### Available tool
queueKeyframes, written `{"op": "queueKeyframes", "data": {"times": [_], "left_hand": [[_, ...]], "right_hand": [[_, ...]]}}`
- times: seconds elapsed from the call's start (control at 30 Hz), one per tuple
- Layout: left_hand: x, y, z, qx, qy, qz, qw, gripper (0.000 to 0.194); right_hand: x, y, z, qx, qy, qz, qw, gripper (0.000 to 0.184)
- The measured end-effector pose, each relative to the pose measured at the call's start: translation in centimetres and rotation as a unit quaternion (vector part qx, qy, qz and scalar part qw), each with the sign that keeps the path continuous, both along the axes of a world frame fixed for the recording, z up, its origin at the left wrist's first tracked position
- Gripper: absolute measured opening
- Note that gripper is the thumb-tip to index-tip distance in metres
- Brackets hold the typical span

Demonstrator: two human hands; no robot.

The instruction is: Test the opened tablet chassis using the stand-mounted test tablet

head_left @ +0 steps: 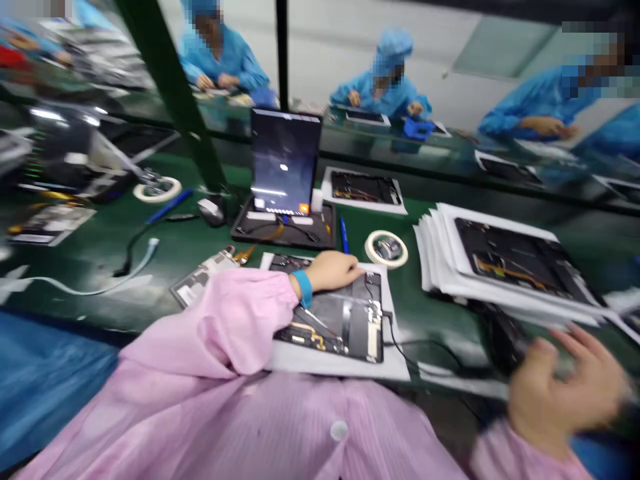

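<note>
An opened tablet body (345, 320), dark with gold flex cables, lies on a white sheet in front of me. My left hand (333, 270) rests on its far edge, fingers curled together and pointing right; whether it holds anything is hidden. A blue band circles that wrist. My right hand (570, 390) hovers at the lower right, blurred by motion, fingers spread, next to a dark object (500, 337) beneath a stack of white trays (450, 260) carrying another opened tablet (520, 257).
A tablet (285, 163) with a lit screen stands upright in a black fixture (283, 230). Two tape rolls (386, 249) (157, 189), a blue pen (344, 235), cables and a mouse (211, 210) lie on the green bench. People in blue suits work opposite.
</note>
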State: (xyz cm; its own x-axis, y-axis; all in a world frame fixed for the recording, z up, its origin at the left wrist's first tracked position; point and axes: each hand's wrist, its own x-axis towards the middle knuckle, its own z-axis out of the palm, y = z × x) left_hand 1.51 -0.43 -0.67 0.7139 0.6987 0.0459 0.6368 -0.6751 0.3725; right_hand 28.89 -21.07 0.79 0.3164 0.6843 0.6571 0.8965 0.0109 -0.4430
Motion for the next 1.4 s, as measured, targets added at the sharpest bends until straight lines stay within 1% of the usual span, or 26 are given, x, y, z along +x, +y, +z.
{"op": "queueKeyframes", "data": {"times": [0.03,0.07,0.1,0.13,0.17,0.23,0.33,0.37,0.4,0.47,0.6,0.87,0.9,0.93,1.0,1.07,1.1,1.13,1.17,1.2,1.27,1.3,1.33,1.4], "left_hand": [[-0.1,0.0,-0.1,-0.002,-0.001,0.001,1.0,0.041],[-0.1,0.2,-0.2,-0.003,-0.005,-0.002,1.0,0.043],[-0.1,0.3,-0.2,-0.006,-0.007,-0.006,1.0,0.044],[-0.1,0.4,-0.3,-0.01,-0.008,-0.01,1.0,0.045],[-0.2,0.5,-0.3,-0.015,-0.007,-0.013,1.0,0.045],[-0.2,0.5,-0.3,-0.023,-0.002,-0.015,1.0,0.046],[-0.3,0.4,-0.4,-0.029,-0.003,-0.014,0.999,0.047],[-0.3,0.4,-0.5,-0.03,-0.005,-0.014,0.999,0.047],[-0.3,0.4,-0.6,-0.03,-0.006,-0.015,0.999,0.047],[-0.3,0.4,-0.7,-0.032,-0.008,-0.015,0.999,0.048],[-0.3,0.4,-0.7,-0.041,-0.006,-0.015,0.999,0.048],[-0.2,0.3,0.2,-0.076,0.004,-0.003,0.997,0.046],[-0.2,0.3,0.3,-0.077,0.004,-0.003,0.997,0.046],[-0.2,0.3,0.3,-0.076,0.004,-0.003,0.997,0.045],[-0.2,0.4,0.3,-0.074,0.005,-0.002,0.997,0.044],[-0.1,0.4,0.3,-0.072,0.008,0.002,0.997,0.044],[-0.1,0.4,0.2,-0.071,0.008,0.003,0.997,0.044],[-0.1,0.4,0.2,-0.07,0.009,0.006,0.997,0.044],[0.0,0.4,0.2,-0.07,0.009,0.008,0.997,0.044],[0.0,0.4,0.1,-0.069,0.009,0.01,0.998,0.044],[0.0,0.4,0.0,-0.068,0.009,0.011,0.998,0.045],[0.0,0.4,-0.1,-0.068,0.009,0.01,0.998,0.045],[0.0,0.4,-0.1,-0.067,0.009,0.008,0.998,0.045],[0.0,0.5,-0.2,-0.063,0.009,0.005,0.998,0.046]], "right_hand": [[-1.7,0.6,0.3,0.014,0.018,-0.026,0.999,0.029],[-3.4,1.5,0.5,-0.072,0.065,0.035,0.995,0.025],[-4.8,2.6,0.5,-0.167,0.123,0.109,0.972,0.025],[-5.9,3.7,0.2,-0.264,0.159,0.16,0.938,0.025],[-6.7,4.7,-0.1,-0.328,0.186,0.192,0.906,0.025],[-7.6,6.3,-0.7,-0.414,0.257,0.245,0.838,0.032],[-7.8,7.3,-1.0,-0.472,0.371,0.289,0.746,0.041],[-7.7,7.3,-1.0,-0.483,0.396,0.295,0.723,0.042],[-7.5,7.3,-0.8,-0.491,0.411,0.299,0.707,0.043],[-7.4,7.1,-0.6,-0.497,0.424,0.298,0.696,0.043],[-7.3,6.7,-0.4,-0.499,0.422,0.274,0.706,0.041],[-7.8,6.6,-0.2,-0.496,0.429,0.239,0.717,0.039],[-7.7,6.5,-0.2,-0.492,0.431,0.231,0.721,0.038],[-7.3,6.3,-0.2,-0.478,0.434,0.218,0.732,0.038],[-6.1,5.6,0.1,-0.409,0.453,0.166,0.774,0.035],[-4.5,4.6,1.0,-0.295,0.479,0.099,0.821,0.03],[-3.7,4.1,1.5,-0.239,0.488,0.077,0.836,0.027],[-3.3,3.6,2.1,-0.189,0.493,0.068,0.846,0.023],[-3.1,3.2,2.7,-0.144,0.495,0.075,0.854,0.021],[-3.2,2.9,3.1,-0.109,0.495,0.093,0.857,0.023],[-4.4,2.8,3.6,-0.074,0.489,0.139,0.858,0.028],[-5.2,3.0,3.5,-0.081,0.475,0.154,0.863,0.028],[-6.0,3.2,3.2,-0.111,0.451,0.165,0.87,0.027],[-7.5,4.0,2.1,-0.209,0.377,0.177,0.885,0.021]]}}
